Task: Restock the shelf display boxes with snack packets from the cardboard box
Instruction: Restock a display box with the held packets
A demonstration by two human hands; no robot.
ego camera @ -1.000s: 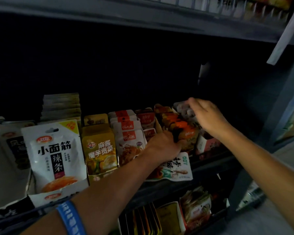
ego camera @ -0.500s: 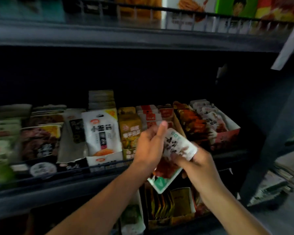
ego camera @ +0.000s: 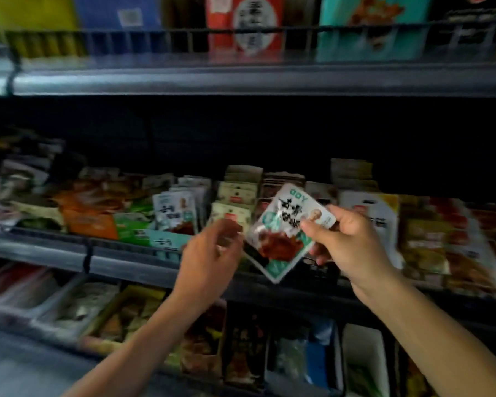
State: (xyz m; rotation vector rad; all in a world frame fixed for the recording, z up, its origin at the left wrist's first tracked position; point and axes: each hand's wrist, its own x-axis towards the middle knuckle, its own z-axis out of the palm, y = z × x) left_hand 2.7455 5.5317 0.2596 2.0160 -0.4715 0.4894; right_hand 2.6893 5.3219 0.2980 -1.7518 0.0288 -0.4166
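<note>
Dim shop aisle, seen from head height, facing a dark grey metal shelving unit (ego camera: 241,78) with three tiers in view; picture blurred throughout.

Top tier: wire rail along the front edge (ego camera: 241,31), with tall yellow, blue, red-and-white and teal packages standing behind it.

Middle tier, left to right: blurred brown and orange packets (ego camera: 89,207), then a green-and-white cardboard display box (ego camera: 161,239) holding upright white snack packets with teal trim (ego camera: 173,209), then cream packets (ego camera: 232,202) in rows, then on the far right a large white bag (ego camera: 370,213) and blurred red and yellow packs (ego camera: 453,233). Deep black space above these goods, up to the underside of the tier overhead.

Lower tier: open trays of mixed packets, a white tub (ego camera: 364,356) toward the right, all too blurred to name.

In front of the middle tier's edge: left hand (ego camera: 209,259) raised, fingers loosely curled and holding nothing, fingertips close to the left edge of a packet. Just right of it, white-and-teal snack packet with black lettering and a clear window showing reddish-brown food (ego camera: 281,233), tilted, lower corner hanging in front of the shelf lip. Right hand (ego camera: 347,247) pinching that packet at its upper right corner between thumb and fingers. Both forearms bare, reaching in from the bottom of the view, with open air between them.
</note>
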